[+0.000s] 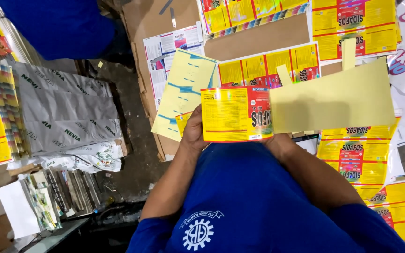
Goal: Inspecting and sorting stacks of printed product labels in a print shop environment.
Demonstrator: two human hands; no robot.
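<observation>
Cardboard worktop [254, 40] behind; both hands raised, left hand [194, 133] gripping yellow-red label [235, 114].

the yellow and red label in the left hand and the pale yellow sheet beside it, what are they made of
Label: looks like glossy printed paper, possibly a sticker; faint sheen, flat crisp edges. Pale yellow sheet: matte plain paper, perhaps release backing; unprinted, slightly curled. Left hand grips the label's edge; the right hand is hidden behind the sheets.

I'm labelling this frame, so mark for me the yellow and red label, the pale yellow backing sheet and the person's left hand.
yellow and red label [233, 114], head view, on its yellow text panel.
pale yellow backing sheet [331, 99], head view, on its plain middle.
left hand [194, 133], head view, on the back of the hand.
</observation>
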